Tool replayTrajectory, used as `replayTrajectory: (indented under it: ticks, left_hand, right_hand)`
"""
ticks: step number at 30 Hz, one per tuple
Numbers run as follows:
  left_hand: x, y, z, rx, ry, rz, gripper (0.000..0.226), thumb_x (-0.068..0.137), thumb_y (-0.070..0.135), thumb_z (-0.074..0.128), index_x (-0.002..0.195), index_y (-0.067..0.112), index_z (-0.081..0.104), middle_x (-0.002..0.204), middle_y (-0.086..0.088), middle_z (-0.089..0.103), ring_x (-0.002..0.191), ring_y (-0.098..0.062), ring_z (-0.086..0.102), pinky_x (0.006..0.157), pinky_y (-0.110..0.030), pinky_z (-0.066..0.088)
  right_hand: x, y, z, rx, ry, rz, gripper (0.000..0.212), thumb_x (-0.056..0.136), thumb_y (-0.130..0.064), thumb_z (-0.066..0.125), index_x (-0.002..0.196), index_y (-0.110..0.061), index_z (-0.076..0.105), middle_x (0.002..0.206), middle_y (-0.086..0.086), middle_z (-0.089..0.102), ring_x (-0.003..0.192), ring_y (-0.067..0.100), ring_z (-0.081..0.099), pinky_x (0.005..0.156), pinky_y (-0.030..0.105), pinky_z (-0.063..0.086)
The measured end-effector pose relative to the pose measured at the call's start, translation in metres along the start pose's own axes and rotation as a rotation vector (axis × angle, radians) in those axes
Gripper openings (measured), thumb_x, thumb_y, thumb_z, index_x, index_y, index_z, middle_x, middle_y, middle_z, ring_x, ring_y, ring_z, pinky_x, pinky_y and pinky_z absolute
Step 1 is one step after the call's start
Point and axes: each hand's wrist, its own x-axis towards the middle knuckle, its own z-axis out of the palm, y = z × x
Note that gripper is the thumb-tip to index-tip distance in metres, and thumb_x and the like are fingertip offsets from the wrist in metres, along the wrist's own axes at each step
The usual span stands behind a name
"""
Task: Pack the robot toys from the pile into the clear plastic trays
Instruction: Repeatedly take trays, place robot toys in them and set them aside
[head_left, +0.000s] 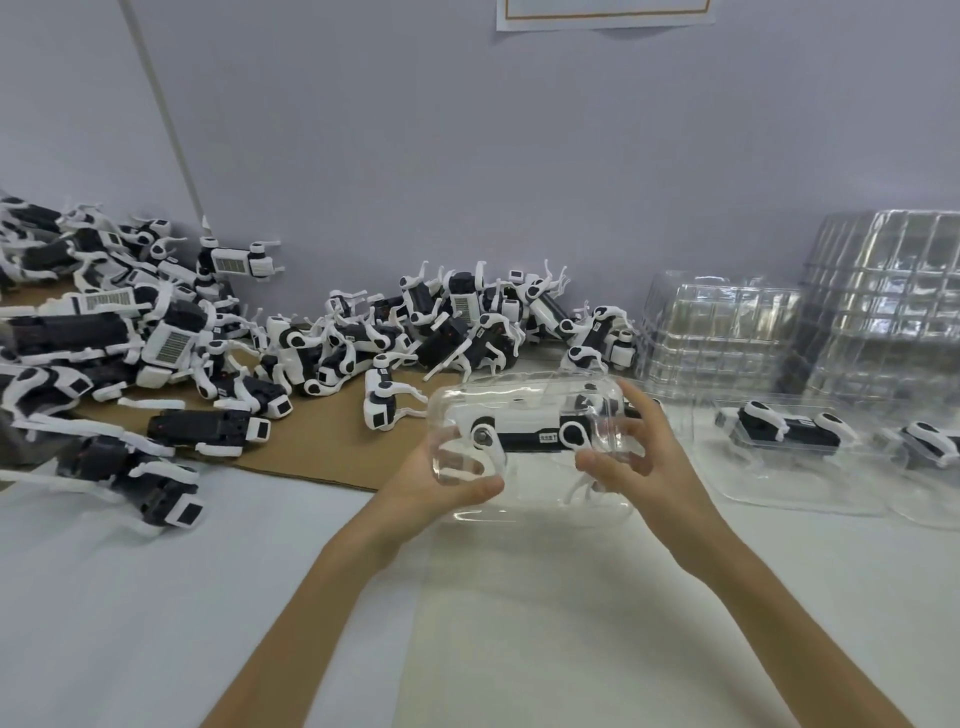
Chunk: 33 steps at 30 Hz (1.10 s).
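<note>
Evidently the left grip (452, 467) and right grip (639, 457) each pinched an end of the clear tray (519, 387) above the counter (519, 597). 1 robot toy (530, 434) lay inside, perhaps unseated under the glare; squeezing the thin walls could spring it out.

**Colour and Pattern Findings**

Black-and-white plastic robot toys (156, 332): black bodies, white limbs and shells. Several bear grey-and-white striped panels.
Clear moulded plastic tray (519, 384): colourless and glossy.
Packed toy (524, 434): white above, black below.
Flat cardboard sheet (311, 452): plain brown.
Surface (519, 623): white.
Wall (467, 156): pale lilac-grey.
</note>
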Motion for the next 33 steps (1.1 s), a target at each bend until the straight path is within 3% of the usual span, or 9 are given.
replayTrajectory:
  ticks: [4, 10, 16, 20, 23, 25, 27, 30, 33]
  left_hand:
    - [0.003, -0.005, -0.001, -0.017, 0.080, 0.000, 0.087, 0.055, 0.044, 0.089, 0.131, 0.034, 0.046, 0.113, -0.001, 0.068, 0.092, -0.011, 0.071, 0.075, -0.021, 0.053]
    - [0.003, -0.001, -0.003, -0.031, 0.065, 0.027, 0.083, 0.050, 0.053, 0.088, 0.123, 0.038, 0.052, 0.102, 0.002, 0.073, 0.081, -0.010, 0.071, 0.076, -0.027, 0.051]
    - [0.002, -0.003, 0.005, -0.017, -0.012, -0.055, 0.091, 0.049, 0.061, 0.084, 0.127, 0.031, 0.048, 0.107, 0.001, 0.069, 0.082, -0.016, 0.072, 0.087, -0.042, 0.053]
    - [0.001, -0.002, 0.007, 0.054, 0.062, -0.035, 0.101, 0.051, 0.065, 0.084, 0.136, 0.039, 0.038, 0.119, 0.008, 0.062, 0.088, -0.011, 0.072, 0.076, -0.032, 0.055]
    - [0.001, -0.001, 0.008, 0.069, 0.163, 0.063, 0.089, 0.067, 0.066, 0.080, 0.140, 0.039, 0.038, 0.128, 0.011, 0.058, 0.094, 0.002, 0.066, 0.075, -0.023, 0.050]
    - [0.001, 0.001, 0.008, 0.013, 0.227, 0.096, 0.076, 0.075, 0.066, 0.064, 0.143, 0.040, 0.041, 0.134, 0.020, 0.056, 0.115, -0.004, 0.058, 0.093, -0.028, 0.046]
    - [0.002, 0.001, 0.005, -0.020, 0.230, 0.090, 0.055, 0.080, 0.063, 0.058, 0.131, 0.044, 0.052, 0.121, 0.035, 0.059, 0.122, -0.011, 0.055, 0.096, -0.029, 0.044]
    - [0.006, -0.006, 0.000, 0.028, 0.230, 0.026, 0.048, 0.090, 0.049, 0.064, 0.134, 0.030, 0.057, 0.130, 0.012, 0.061, 0.125, -0.014, 0.053, 0.102, -0.033, 0.043]
    - [0.008, -0.011, 0.001, 0.074, 0.259, 0.005, 0.043, 0.093, 0.042, 0.066, 0.131, 0.023, 0.059, 0.128, 0.005, 0.060, 0.117, -0.011, 0.055, 0.090, -0.027, 0.043]
  right_hand:
    - [-0.004, 0.000, 0.006, -0.071, -0.012, -0.019, 0.077, 0.073, -0.060, 0.079, 0.128, -0.075, 0.028, 0.126, -0.015, 0.053, 0.096, 0.004, 0.067, 0.069, 0.018, 0.054]
    - [-0.006, 0.001, 0.006, -0.156, 0.026, -0.012, 0.086, 0.068, -0.080, 0.059, 0.144, -0.057, 0.026, 0.119, -0.023, 0.055, 0.095, 0.002, 0.063, 0.072, 0.020, 0.049]
    - [-0.001, 0.003, 0.001, -0.054, 0.104, 0.021, 0.079, 0.064, -0.072, 0.061, 0.134, -0.040, 0.042, 0.123, -0.013, 0.055, 0.102, 0.007, 0.061, 0.081, 0.030, 0.045]
    - [-0.001, 0.003, 0.001, -0.049, 0.114, 0.044, 0.070, 0.069, -0.062, 0.067, 0.131, -0.042, 0.041, 0.121, -0.015, 0.054, 0.093, 0.010, 0.063, 0.074, 0.028, 0.043]
    - [0.004, 0.008, -0.004, -0.094, 0.066, 0.155, 0.042, 0.086, -0.053, 0.070, 0.121, -0.044, 0.047, 0.114, -0.007, 0.059, 0.078, 0.014, 0.066, 0.067, 0.028, 0.045]
    - [0.006, 0.010, -0.009, -0.111, -0.009, 0.281, 0.027, 0.092, -0.056, 0.061, 0.112, -0.042, 0.051, 0.107, -0.001, 0.064, 0.073, 0.015, 0.067, 0.061, 0.029, 0.049]
    - [0.006, 0.012, -0.013, -0.172, -0.009, 0.343, 0.028, 0.091, -0.064, 0.053, 0.105, -0.040, 0.057, 0.101, -0.001, 0.068, 0.078, 0.016, 0.068, 0.066, 0.030, 0.051]
    - [0.004, 0.015, -0.014, -0.277, 0.047, 0.317, 0.031, 0.090, -0.073, 0.044, 0.093, -0.046, 0.059, 0.097, -0.008, 0.069, 0.089, 0.012, 0.066, 0.077, 0.032, 0.048]
    - [0.000, 0.016, -0.011, -0.377, 0.062, 0.285, 0.031, 0.092, -0.071, 0.042, 0.099, -0.046, 0.058, 0.108, -0.015, 0.064, 0.094, 0.008, 0.064, 0.085, 0.035, 0.048]
